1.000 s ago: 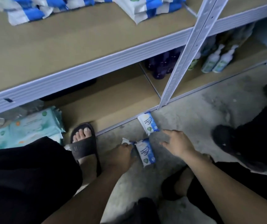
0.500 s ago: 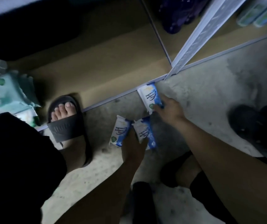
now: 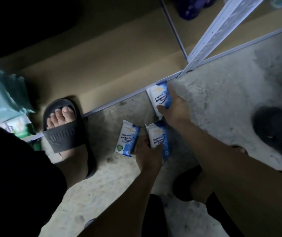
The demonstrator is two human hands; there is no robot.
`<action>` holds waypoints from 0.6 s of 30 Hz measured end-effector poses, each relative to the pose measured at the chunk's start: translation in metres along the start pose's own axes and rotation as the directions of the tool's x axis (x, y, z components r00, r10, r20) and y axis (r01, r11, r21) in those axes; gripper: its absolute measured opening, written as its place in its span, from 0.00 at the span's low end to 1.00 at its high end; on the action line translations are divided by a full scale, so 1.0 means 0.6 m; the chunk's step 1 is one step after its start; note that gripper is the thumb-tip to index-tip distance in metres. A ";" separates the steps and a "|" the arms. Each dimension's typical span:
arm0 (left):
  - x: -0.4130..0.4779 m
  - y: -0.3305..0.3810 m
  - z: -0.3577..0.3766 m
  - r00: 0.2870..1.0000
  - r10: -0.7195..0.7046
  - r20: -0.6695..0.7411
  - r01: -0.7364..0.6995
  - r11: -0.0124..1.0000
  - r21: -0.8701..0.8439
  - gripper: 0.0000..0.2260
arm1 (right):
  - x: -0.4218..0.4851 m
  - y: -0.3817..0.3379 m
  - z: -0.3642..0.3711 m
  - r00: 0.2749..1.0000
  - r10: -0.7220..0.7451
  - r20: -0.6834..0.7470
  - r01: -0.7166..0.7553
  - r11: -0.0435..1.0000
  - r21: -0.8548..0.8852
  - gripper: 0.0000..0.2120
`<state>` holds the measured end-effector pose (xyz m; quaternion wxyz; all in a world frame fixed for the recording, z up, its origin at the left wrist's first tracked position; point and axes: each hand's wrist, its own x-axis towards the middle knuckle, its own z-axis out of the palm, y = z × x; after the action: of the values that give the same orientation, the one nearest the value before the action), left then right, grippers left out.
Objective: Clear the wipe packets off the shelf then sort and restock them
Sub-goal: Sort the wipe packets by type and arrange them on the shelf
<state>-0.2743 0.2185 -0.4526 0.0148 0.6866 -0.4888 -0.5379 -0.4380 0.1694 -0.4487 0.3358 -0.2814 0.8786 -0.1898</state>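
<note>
Three small blue-and-white wipe packets lie on the concrete floor in front of the bottom shelf (image 3: pixel 113 65). My right hand (image 3: pixel 175 108) grips the far packet (image 3: pixel 160 97) by the shelf's front rail, thumb across its lower end. My left hand (image 3: pixel 148 155) holds the middle packet (image 3: pixel 157 137), fingers curled over its lower edge. The third packet (image 3: pixel 127 140) rests loose just left of that hand.
A grey upright post (image 3: pixel 222 33) of the rack stands at the upper right. Green wipe packs (image 3: pixel 2 100) sit on the bottom shelf at the left. My sandalled foot (image 3: pixel 65 127) is planted beside the rail. A dark shoe (image 3: pixel 276 132) lies at the right.
The view has dropped towards the floor. My right hand reached the far packet and closed on it. My left hand closed on the middle packet, and a third packet came into sight.
</note>
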 end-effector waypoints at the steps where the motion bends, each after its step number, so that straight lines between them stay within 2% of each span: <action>1: 0.003 0.002 0.001 1.000 -0.016 0.018 0.016 1.000 -0.004 0.18 | 0.000 0.000 0.001 1.000 0.003 0.003 -0.003 0.999 0.036 0.41; 3: 0.007 0.007 0.003 0.999 -0.027 0.042 0.028 1.000 -0.005 0.17 | 0.001 0.002 0.001 1.000 -0.001 0.002 0.001 0.998 0.062 0.41; 8: 0.007 0.008 0.001 0.996 0.019 0.083 -0.015 0.999 -0.049 0.13 | 0.000 0.012 0.006 1.000 -0.030 0.008 0.030 0.999 -0.039 0.36; 12: 0.003 0.002 -0.010 0.993 0.065 0.095 -0.061 0.997 -0.047 0.11 | -0.001 0.011 0.022 0.998 -0.031 -0.051 0.032 0.999 0.026 0.31; 16: -0.001 -0.003 -0.035 0.990 0.106 0.096 -0.105 0.994 -0.011 0.11 | 0.004 -0.002 0.036 0.994 0.012 -0.108 0.005 0.988 0.153 0.34; 18: -0.003 -0.006 -0.055 0.988 0.128 0.089 -0.129 0.992 0.008 0.12 | 0.007 -0.008 0.039 0.994 0.029 -0.105 -0.014 0.990 0.140 0.35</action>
<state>-0.2469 0.2049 -0.4397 0.0229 0.6294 -0.5359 -0.5623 -0.4228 0.1597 -0.4645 0.3090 -0.2371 0.8831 -0.2616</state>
